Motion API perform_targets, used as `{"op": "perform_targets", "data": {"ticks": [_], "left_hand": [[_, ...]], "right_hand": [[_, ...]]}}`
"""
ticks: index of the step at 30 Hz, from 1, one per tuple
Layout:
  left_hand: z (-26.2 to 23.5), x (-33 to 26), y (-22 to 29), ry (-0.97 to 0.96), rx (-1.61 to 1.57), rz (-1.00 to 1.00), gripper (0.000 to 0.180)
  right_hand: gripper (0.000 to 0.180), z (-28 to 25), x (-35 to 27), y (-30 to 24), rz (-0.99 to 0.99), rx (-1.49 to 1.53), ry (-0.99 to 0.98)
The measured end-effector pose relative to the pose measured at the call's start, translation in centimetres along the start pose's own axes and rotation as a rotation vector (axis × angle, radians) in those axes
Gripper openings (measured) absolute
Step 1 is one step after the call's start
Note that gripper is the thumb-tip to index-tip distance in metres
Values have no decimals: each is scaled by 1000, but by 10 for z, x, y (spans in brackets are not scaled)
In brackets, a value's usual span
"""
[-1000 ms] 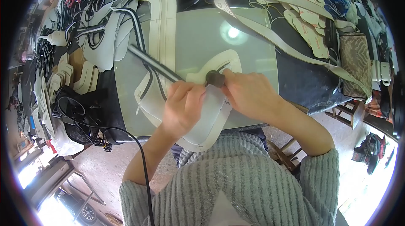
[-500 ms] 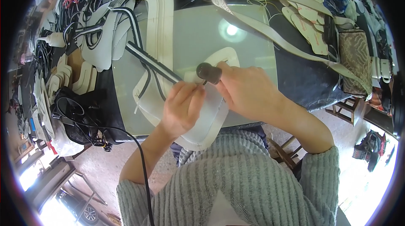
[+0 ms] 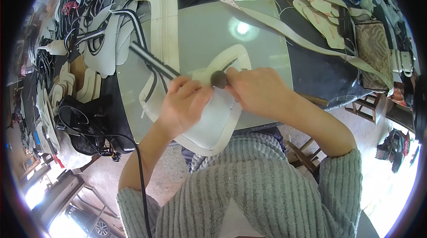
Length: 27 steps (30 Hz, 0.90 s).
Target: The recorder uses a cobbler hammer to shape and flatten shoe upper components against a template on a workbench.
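Head view shows the right hand (image 3: 260,93) gripping a dark round tool (image 3: 218,79) on the white cut panel (image 3: 209,122) atop the glass slab (image 3: 249,51), left hand (image 3: 184,104) pressing the panel flat beside it; mid-pass, likely needing steady pressure along the edge.

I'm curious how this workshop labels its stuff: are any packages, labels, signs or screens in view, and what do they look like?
None that can be made out. The glass-topped table holds only cut white pieces, straps and a brown patterned pouch at the right edge.
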<state>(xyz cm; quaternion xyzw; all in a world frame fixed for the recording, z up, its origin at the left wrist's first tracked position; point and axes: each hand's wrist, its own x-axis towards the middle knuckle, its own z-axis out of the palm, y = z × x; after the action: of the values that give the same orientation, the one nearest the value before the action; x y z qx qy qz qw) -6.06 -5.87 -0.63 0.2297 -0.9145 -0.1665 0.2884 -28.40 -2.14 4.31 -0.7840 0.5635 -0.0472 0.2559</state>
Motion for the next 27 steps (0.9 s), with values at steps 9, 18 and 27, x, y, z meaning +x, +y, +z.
{"op": "perform_targets", "data": {"ticks": [9,18,27], "left_hand": [[-2,-2,-2,-31,177,281,30],[-3,-6,-14,44,-169,36,35],[-11,0,-23,-58,42,318,40]], "right_hand": [[30,-4,0,-9,36,23,-106],[31,2,-1,-8,26,22,-57],[21,5,-1,-8,54,61,-48]]}}
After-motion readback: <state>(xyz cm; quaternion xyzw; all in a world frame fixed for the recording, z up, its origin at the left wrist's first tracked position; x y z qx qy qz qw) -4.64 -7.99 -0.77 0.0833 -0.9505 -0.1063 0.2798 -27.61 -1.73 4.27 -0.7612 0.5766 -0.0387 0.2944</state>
